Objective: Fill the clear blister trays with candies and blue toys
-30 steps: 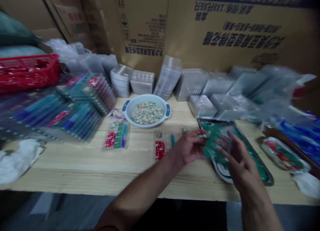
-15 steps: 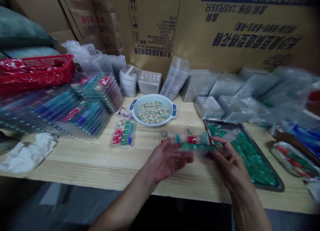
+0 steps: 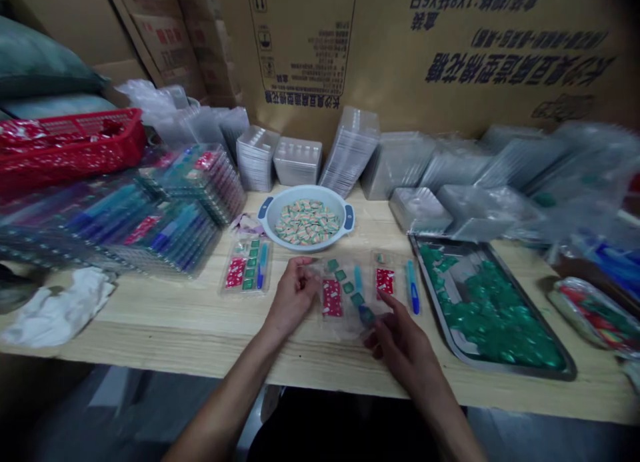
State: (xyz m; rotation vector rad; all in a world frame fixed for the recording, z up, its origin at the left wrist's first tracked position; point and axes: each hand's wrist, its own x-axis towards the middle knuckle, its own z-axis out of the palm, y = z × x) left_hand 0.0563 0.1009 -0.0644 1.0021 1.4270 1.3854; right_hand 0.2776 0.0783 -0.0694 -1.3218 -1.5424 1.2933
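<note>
In the middle of the table, a clear plastic tray holds a red patterned packet and a light-blue pen. A row of small green squares slants down across it to the right. My left hand has its fingers closed at the tray's left edge. At the lower right end of the row, the curled fingers of my right hand touch the last green square, index finger reaching forward. Right of it lies another tray with a red packet and a blue pen.
A filled tray lies at left, near a blue bowl of small wrapped pieces. A metal tray of green packets sits at right. Clear tray stacks line the back. Filled stacks and a red basket stand left.
Both hands have come down, the left one moving left. The green pieces, blurred between my hands before, now lie slanted over the middle tray.
</note>
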